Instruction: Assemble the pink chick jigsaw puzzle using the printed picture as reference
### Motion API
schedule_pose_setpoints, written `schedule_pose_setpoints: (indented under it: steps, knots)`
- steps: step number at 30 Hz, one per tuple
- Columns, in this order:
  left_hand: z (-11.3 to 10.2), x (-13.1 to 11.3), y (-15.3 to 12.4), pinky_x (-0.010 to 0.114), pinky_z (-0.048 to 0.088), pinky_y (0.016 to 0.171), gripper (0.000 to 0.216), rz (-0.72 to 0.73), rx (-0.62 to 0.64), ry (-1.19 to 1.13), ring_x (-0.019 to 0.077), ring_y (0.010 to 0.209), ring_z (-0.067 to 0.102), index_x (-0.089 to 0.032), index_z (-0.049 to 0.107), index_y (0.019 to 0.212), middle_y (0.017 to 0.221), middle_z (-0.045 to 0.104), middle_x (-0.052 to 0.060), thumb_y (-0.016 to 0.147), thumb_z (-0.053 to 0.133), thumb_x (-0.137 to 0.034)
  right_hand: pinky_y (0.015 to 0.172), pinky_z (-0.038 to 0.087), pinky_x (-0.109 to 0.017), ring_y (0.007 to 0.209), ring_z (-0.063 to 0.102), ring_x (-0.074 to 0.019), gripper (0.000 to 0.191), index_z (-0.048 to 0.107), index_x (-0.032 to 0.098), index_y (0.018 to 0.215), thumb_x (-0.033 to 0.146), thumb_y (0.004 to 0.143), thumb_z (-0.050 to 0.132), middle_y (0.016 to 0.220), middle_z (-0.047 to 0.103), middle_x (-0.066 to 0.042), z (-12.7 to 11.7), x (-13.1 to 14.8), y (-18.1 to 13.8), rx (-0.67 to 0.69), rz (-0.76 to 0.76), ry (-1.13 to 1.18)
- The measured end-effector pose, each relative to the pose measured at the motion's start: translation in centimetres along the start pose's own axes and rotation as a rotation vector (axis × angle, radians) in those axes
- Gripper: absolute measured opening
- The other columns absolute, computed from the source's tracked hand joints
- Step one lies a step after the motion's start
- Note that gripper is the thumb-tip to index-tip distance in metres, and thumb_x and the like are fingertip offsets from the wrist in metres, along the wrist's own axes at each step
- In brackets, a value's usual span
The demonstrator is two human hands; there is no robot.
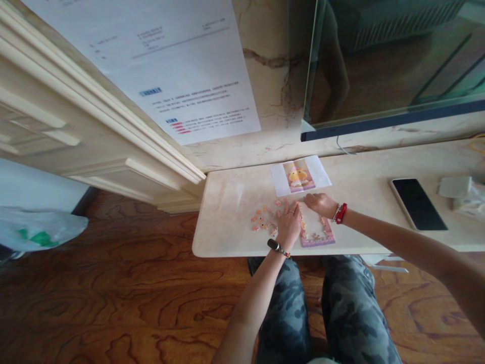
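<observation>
On the narrow table lies a partly assembled jigsaw puzzle (317, 243), its pink and purple border joined along the left, bottom and right around a bare middle. My left hand (288, 226) rests at the puzzle's left side, fingers stretched toward its upper left corner. Above the puzzle's top edge, my right hand (321, 205) has its fingers pinched together; whatever they hold is too small to make out. Loose puzzle pieces (261, 220) are scattered left of my left hand. Just beyond both hands, a creased white sheet bears a printed picture (299, 176) of yellow figures.
A phone (419, 203) lies on the table (223, 212) to the right, near a white box (454, 187) and a clear plastic bag. A dark screen (394, 65) stands behind. A printed paper (162, 65) hangs on the wall. Wooden floor lies below the rounded table edge.
</observation>
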State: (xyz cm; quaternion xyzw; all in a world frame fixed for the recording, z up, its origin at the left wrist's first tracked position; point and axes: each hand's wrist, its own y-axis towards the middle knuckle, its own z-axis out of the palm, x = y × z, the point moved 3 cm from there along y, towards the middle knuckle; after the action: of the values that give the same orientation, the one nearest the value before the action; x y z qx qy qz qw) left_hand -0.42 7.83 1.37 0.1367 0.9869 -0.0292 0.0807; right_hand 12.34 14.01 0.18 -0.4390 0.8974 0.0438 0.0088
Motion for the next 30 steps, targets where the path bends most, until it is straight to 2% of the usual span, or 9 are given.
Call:
schedule_pose_setpoints:
  steps: [3, 7, 11, 15, 21, 26, 30]
  knots:
    - [-0.1, 0.0, 0.0, 0.05, 0.033, 0.092, 0.042, -0.003, 0.001, -0.004, 0.0239, 0.122, 0.027, -0.026, 0.033, 0.126, 0.132, 0.037, 0.003, 0.084, 0.03, -0.024, 0.056, 0.035, -0.024, 0.064, 0.05, -0.0123, 0.025, 0.057, 0.011, 0.091, 0.017, 0.083, 0.034, 0.081, 0.057, -0.01, -0.2, -0.6, 0.0, 0.021, 0.035, 0.117]
    - [-0.4, -0.1, -0.1, 0.049, 0.032, 0.092, 0.041, 0.015, -0.025, -0.002, 0.0234, 0.122, 0.026, -0.027, 0.034, 0.125, 0.132, 0.036, 0.003, 0.084, 0.03, -0.024, 0.066, 0.04, -0.025, 0.08, 0.052, -0.0152, 0.029, 0.055, 0.014, 0.1, 0.029, 0.085, 0.036, 0.091, 0.057, -0.01, 0.0, 0.0, -0.3, -0.055, 0.034, 0.223]
    - [-0.7, 0.1, 0.1, 0.05, 0.031, 0.093, 0.04, 0.01, -0.039, -0.032, 0.0227, 0.123, 0.026, -0.026, 0.035, 0.124, 0.126, 0.043, 0.005, 0.084, 0.031, -0.024, 0.067, 0.041, -0.027, 0.078, 0.053, -0.0157, 0.028, 0.057, 0.012, 0.097, 0.017, 0.085, 0.031, 0.09, 0.058, -0.011, 0.5, 0.6, -0.7, -0.081, 0.054, 0.182]
    - [-0.8, 0.4, 0.3, 0.048, 0.032, 0.092, 0.043, -0.017, -0.012, -0.058, 0.0233, 0.122, 0.027, -0.021, 0.031, 0.127, 0.114, 0.053, 0.009, 0.084, 0.034, -0.026, 0.067, 0.041, -0.028, 0.077, 0.052, -0.0162, 0.027, 0.058, 0.012, 0.093, 0.018, 0.085, 0.033, 0.086, 0.058, -0.011, 0.8, 0.7, -1.1, -0.129, 0.087, 0.192]
    - [-1.1, 0.4, 0.5, 0.047, 0.033, 0.091, 0.042, 0.025, 0.022, -0.022, 0.0248, 0.122, 0.025, -0.029, 0.032, 0.126, 0.127, 0.041, 0.005, 0.084, 0.034, -0.028, 0.07, 0.041, -0.029, 0.08, 0.052, -0.0171, 0.025, 0.059, 0.013, 0.093, 0.018, 0.084, 0.035, 0.088, 0.058, -0.012, 0.8, 1.0, -1.3, -0.148, 0.106, 0.217]
    - [-1.4, 0.5, 1.1, 0.045, 0.031, 0.093, 0.043, 0.056, 0.023, -0.011, 0.0212, 0.113, 0.035, -0.03, 0.033, 0.125, 0.124, 0.044, 0.003, 0.083, 0.037, -0.029, 0.071, 0.041, -0.031, 0.078, 0.052, -0.0177, 0.025, 0.058, 0.011, 0.093, 0.015, 0.082, 0.035, 0.086, 0.06, -0.012, 0.6, 1.1, -1.5, -0.094, 0.097, 0.183]
    - [-1.3, 0.5, 1.3, 0.046, 0.025, 0.096, 0.041, 0.076, 0.019, -0.003, 0.0203, 0.112, 0.036, -0.031, 0.036, 0.123, 0.122, 0.045, 0.002, 0.082, 0.038, -0.029, 0.069, 0.041, -0.031, 0.075, 0.053, -0.0167, 0.026, 0.058, 0.011, 0.092, 0.013, 0.082, 0.034, 0.083, 0.06, -0.013, 0.4, 1.0, -1.6, -0.065, 0.072, 0.204]
